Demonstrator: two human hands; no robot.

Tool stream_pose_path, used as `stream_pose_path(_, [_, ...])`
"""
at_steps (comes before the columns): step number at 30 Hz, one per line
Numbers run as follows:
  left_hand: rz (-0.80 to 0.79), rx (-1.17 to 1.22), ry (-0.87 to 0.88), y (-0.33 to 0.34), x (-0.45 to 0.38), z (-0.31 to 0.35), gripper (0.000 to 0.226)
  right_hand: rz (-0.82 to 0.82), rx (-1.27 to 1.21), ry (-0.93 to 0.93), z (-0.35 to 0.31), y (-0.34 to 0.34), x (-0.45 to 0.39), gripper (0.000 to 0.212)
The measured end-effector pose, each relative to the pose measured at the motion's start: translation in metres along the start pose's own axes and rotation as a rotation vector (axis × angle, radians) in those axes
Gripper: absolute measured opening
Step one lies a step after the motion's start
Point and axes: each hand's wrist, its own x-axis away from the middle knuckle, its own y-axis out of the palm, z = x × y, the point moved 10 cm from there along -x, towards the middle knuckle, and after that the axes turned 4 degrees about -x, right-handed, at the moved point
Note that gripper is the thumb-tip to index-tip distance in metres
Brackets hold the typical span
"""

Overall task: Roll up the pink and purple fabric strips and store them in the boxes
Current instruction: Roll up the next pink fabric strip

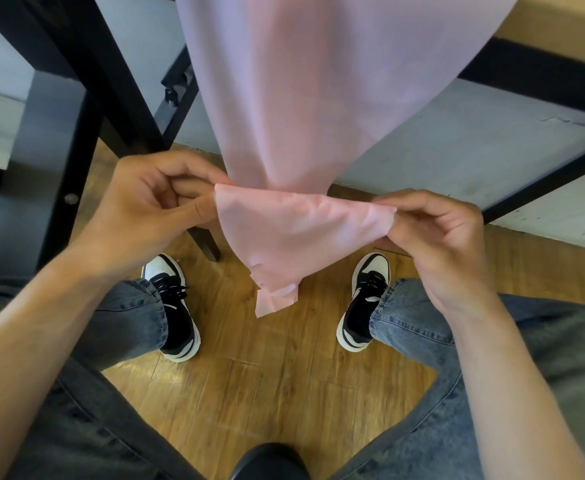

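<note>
- On the left we see our left hand (pixel 152 199), fingers curled, thumb and forefinger pinching the left corner of the pink fabric strip (pixel 294 233); the forearm comes up from the lower left with the wrist bent inward.
- In the middle the strip hangs down from the table (pixel 554 26) above, narrows to our hands, and its free end is folded over and droops toward the wooden floor (pixel 249 393) between our shoes.
- We judge the rolling barely begun: only a first fold shows, no tight roll yet. No boxes and no clearly purple strip are in view, so storing is all still ahead.
- On the right our right hand (pixel 440 237) pinches the strip's other corner between thumb and fingertips, level with the left, the forearm rising from the lower right.
</note>
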Motion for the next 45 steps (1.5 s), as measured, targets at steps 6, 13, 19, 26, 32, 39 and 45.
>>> stream_pose_path(6, [-0.050,0.053,-0.032,0.011,0.001,-0.003,0.014,0.009,-0.066,0.059,0.006,0.002,0.000,0.025])
stream_pose_path(13, [-0.056,0.055,0.005,0.010,0.002,0.000,0.023,-0.009,-0.160,0.077,0.010,0.003,-0.001,0.027])
stream_pose_path(19, [-0.023,0.097,0.006,0.004,0.001,0.002,0.026,-0.125,-0.321,0.109,0.009,0.012,0.000,0.023])
stream_pose_path(26, [0.060,0.032,0.019,-0.001,0.001,0.007,0.017,-0.024,-0.135,0.037,0.001,0.006,0.001,0.012])
stream_pose_path(32, [0.034,-0.023,0.049,0.003,0.000,0.010,0.011,-0.004,-0.039,0.017,0.004,0.006,0.001,0.015])
stream_pose_path(39, [0.063,-0.116,0.106,0.003,0.002,0.019,0.034,0.015,-0.094,0.019,0.006,0.003,-0.001,0.026])
stream_pose_path(45, [0.106,-0.072,0.052,-0.002,0.001,0.008,0.021,0.017,-0.230,0.104,0.017,0.005,-0.001,0.035])
